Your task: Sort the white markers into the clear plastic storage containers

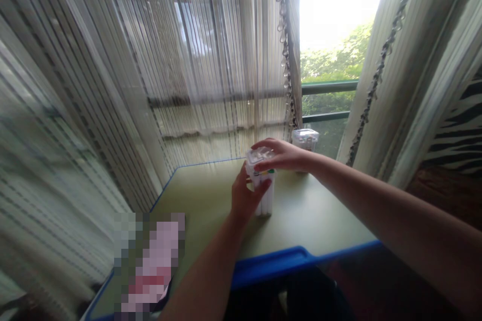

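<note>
A clear plastic case of white markers stands upright on the table, with bits of colour showing near its top. My left hand is wrapped around the case from the left, its thumb across the front. From the right, my right hand grips the case's clear lid, thumb in front and fingers over the top. Whether the lid is seated or lifted a little I cannot tell. A similar clear case stands behind my right wrist, its lower part mostly hidden by the arm.
The pale green table has a raised blue front edge. A blurred-out pink and white item lies at the table's left. Striped curtains hang close behind the table, beside an open window with a green railing.
</note>
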